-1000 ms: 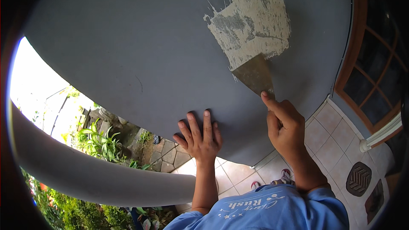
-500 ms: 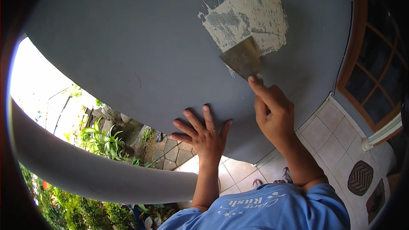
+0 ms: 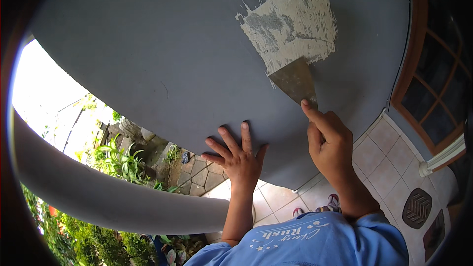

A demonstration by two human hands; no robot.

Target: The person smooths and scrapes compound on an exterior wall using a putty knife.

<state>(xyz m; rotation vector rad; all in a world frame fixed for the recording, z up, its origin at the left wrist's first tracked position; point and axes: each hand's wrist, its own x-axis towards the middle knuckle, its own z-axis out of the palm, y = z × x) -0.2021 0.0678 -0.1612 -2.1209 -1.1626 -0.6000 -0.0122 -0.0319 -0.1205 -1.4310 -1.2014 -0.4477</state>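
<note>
My right hand [image 3: 330, 138] is closed round the handle of a putty knife [image 3: 296, 80], its index finger stretched along the base of the metal blade. The blade's wide edge meets the lower end of a rough off-white patch [image 3: 300, 29] on the grey wall [image 3: 148, 44]. Bare grey spots and ragged streaks show within and around that patch. Lower and to the left, my left hand [image 3: 240, 162] lies against the wall with its fingers spread and nothing in it. The knife's handle is mostly hidden by my right hand.
A thick pale rounded column [image 3: 123, 207] curves across the lower left, with green plants [image 3: 120, 160] beyond it. Below lies a tiled floor [image 3: 379, 150] with a dark mat [image 3: 417, 208]. At the right stands a brown-framed glass window or door [image 3: 428, 86].
My right hand and the putty knife have moved down and slightly right along the wall, off more of the patch. My left hand stays on the wall. The view has shifted a little.
</note>
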